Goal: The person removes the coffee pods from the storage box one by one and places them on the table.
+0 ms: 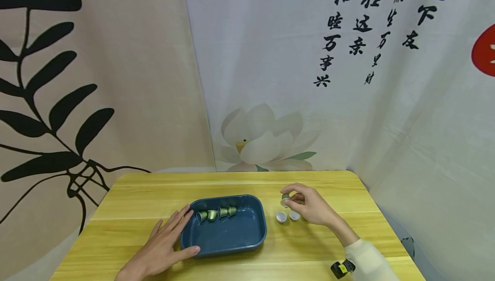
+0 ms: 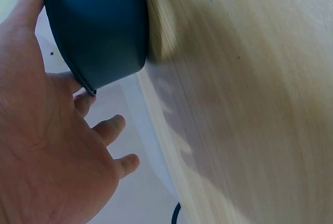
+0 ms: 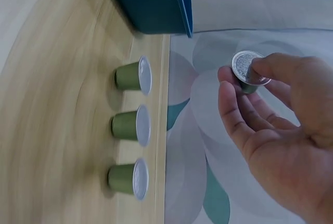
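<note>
Thumb and fingers of my right hand [image 1: 315, 206] pinch a green coffee capsule [image 3: 247, 70] with a silver foil lid, raised above the table. Below that hand, capsules stand upright, foil up; the right wrist view has three in a row, a near one [image 3: 127, 75], a middle one [image 3: 125, 125] and a far one [image 3: 121, 178]. My left hand [image 1: 160, 246] rests on the left side of a dark blue rectangular tray [image 1: 232, 251], fingers spread and fairly straight against its rim. Inside, several green capsules [image 1: 212, 215] lie on their sides towards the back.
The wooden table [image 1: 309, 255] ends at a rounded back edge before a printed cloth [image 1: 270, 57] with a flower and black characters. A black wrist device [image 1: 342, 268] sits at the right sleeve [image 1: 367, 259].
</note>
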Demonstrator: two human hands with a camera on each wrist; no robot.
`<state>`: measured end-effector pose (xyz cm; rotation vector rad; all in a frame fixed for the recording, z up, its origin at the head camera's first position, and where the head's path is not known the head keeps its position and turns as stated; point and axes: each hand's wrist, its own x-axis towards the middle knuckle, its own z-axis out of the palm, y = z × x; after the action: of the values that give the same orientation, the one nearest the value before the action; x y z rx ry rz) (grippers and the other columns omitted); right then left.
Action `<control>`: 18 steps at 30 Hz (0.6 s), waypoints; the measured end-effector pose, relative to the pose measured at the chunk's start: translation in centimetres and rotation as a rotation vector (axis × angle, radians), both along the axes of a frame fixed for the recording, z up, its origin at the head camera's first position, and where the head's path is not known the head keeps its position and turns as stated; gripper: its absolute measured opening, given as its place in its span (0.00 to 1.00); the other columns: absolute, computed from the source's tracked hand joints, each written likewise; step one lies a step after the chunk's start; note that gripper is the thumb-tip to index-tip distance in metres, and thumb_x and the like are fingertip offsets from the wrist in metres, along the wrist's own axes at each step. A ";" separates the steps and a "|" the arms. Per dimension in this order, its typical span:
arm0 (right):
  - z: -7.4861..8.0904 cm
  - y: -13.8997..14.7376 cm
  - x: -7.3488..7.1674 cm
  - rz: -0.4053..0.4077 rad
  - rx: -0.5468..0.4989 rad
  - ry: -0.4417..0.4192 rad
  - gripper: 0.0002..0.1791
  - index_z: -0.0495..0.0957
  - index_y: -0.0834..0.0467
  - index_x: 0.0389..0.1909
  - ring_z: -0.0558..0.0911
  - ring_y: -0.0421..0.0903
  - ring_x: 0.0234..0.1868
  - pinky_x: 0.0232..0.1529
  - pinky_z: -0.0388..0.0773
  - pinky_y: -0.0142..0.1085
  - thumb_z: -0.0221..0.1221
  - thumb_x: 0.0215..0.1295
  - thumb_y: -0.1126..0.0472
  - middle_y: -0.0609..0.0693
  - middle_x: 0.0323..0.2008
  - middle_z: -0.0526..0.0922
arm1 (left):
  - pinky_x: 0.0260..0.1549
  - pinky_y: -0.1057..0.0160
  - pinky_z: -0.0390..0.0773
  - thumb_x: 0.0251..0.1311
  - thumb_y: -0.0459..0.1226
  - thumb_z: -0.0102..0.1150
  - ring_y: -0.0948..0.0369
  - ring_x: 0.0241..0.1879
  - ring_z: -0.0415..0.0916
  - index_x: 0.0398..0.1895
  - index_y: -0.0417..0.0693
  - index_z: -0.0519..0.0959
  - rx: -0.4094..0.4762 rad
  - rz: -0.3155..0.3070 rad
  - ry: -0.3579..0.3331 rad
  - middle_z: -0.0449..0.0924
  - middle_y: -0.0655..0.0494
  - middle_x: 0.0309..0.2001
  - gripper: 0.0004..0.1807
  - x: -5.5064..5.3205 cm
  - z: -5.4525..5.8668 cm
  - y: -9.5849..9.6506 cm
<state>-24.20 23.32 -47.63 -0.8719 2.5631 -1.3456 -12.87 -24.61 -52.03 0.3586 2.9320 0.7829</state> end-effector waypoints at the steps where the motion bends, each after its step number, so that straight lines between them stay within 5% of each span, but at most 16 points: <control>1: -0.1 0.2 0.0 0.002 -0.008 0.002 0.15 0.85 0.52 0.66 0.93 0.48 0.51 0.47 0.90 0.32 0.65 0.85 0.59 0.57 0.61 0.89 | 0.76 0.09 0.47 0.71 0.71 0.66 0.29 0.90 0.52 0.94 0.57 0.58 -0.001 0.000 0.002 0.49 0.50 0.95 0.57 0.0 0.0 0.0; 10: -0.4 2.4 0.2 -0.036 -0.006 0.022 0.09 0.87 0.49 0.60 0.94 0.50 0.51 0.45 0.88 0.32 0.63 0.86 0.58 0.56 0.60 0.90 | 0.76 0.10 0.46 0.71 0.71 0.67 0.29 0.90 0.51 0.94 0.58 0.57 0.005 0.003 0.006 0.49 0.49 0.95 0.57 0.0 -0.2 -0.1; 18: -0.8 3.9 0.3 -0.123 0.035 0.025 0.14 0.88 0.49 0.60 0.86 0.38 0.45 0.43 0.84 0.31 0.72 0.78 0.61 0.53 0.57 0.90 | 0.76 0.09 0.46 0.71 0.71 0.66 0.29 0.90 0.52 0.94 0.58 0.57 0.007 0.002 0.001 0.49 0.50 0.95 0.57 -0.1 -0.2 -0.1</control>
<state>-23.89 27.18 -48.42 -0.7412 2.6905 -1.3238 -12.96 -24.75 -52.27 0.3563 2.9315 0.7934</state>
